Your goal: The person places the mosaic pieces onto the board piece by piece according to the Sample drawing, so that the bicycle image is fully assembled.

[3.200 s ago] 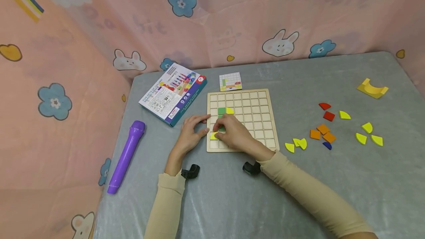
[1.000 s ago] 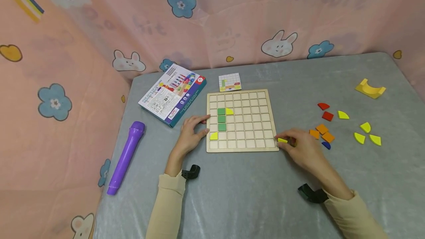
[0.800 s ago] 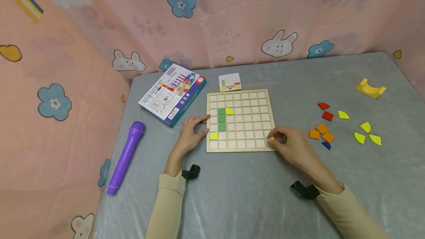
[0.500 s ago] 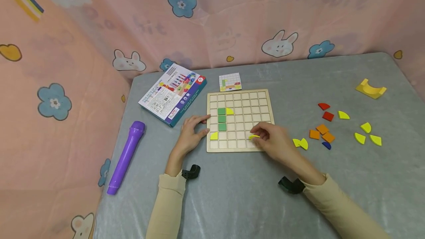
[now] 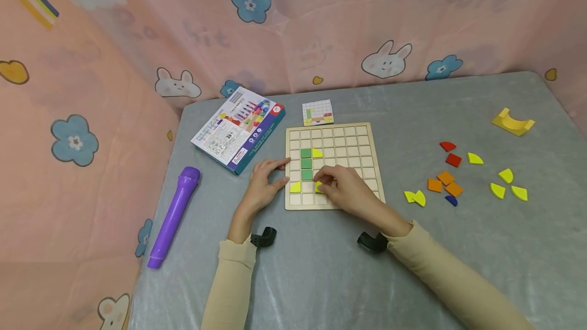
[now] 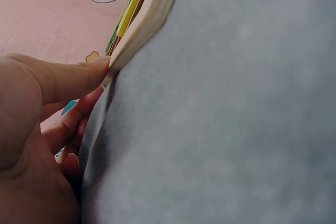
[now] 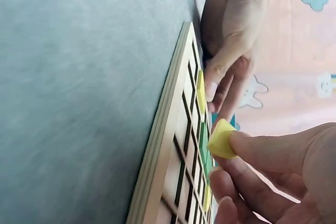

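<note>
In the head view my right hand [image 5: 346,190] is over the lower middle of the wooden grid board [image 5: 353,206]. Its thumb and fingers pinch a yellow quarter-circle tile [image 7: 222,139], seen close over the board in the right wrist view. My left hand [image 5: 260,185] touches the board's left edge with the tips of its index finger and thumb, both fairly straight. On the board lie several green square tiles [image 5: 306,164] in a column, a yellow tile [image 5: 317,153] beside the top one and another yellow tile [image 5: 295,187] at lower left.
Right of the board lie loose yellow tiles [image 5: 506,175], orange squares [image 5: 434,185], red tiles [image 5: 453,160] and a blue tile [image 5: 451,200]. A yellow arched block [image 5: 512,122] is farther back. Behind the board are a pattern card [image 5: 317,112] and a box [image 5: 238,129]; a purple microphone [image 5: 175,218] lies left.
My right hand has left the board, picked up a yellow quarter-circle tile from the right, and carried it leftward over the board. My left hand has stayed at the board's edge.
</note>
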`<state>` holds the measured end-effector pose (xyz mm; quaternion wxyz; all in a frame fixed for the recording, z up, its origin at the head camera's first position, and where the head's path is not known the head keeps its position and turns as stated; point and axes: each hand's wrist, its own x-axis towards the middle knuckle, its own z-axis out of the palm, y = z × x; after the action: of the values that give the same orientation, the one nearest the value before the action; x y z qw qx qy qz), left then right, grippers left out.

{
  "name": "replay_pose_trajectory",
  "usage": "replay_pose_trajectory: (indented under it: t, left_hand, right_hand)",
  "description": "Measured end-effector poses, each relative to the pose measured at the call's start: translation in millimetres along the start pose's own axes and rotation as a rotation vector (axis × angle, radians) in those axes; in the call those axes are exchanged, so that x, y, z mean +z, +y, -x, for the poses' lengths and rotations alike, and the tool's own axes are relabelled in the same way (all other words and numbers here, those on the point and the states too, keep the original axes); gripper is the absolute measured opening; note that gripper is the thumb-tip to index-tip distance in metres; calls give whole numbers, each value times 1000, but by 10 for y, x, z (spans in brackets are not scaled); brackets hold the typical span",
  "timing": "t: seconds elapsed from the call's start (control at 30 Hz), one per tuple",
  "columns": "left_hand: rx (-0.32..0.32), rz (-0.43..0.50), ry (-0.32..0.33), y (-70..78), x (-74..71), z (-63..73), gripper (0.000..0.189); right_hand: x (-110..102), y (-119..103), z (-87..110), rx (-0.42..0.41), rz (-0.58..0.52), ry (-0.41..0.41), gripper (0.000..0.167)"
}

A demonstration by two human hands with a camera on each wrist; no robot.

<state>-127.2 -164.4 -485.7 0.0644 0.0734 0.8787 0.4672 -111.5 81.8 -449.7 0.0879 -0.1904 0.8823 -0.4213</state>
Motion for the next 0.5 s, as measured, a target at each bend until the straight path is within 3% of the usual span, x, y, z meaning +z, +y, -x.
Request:
replay_pose_trajectory:
  t: [0.5]
  left_hand:
    - [-3, -7, -3, -19, -9, -3, 47]
  right_hand:
    - [132, -84, -260, 31, 50, -41, 5]
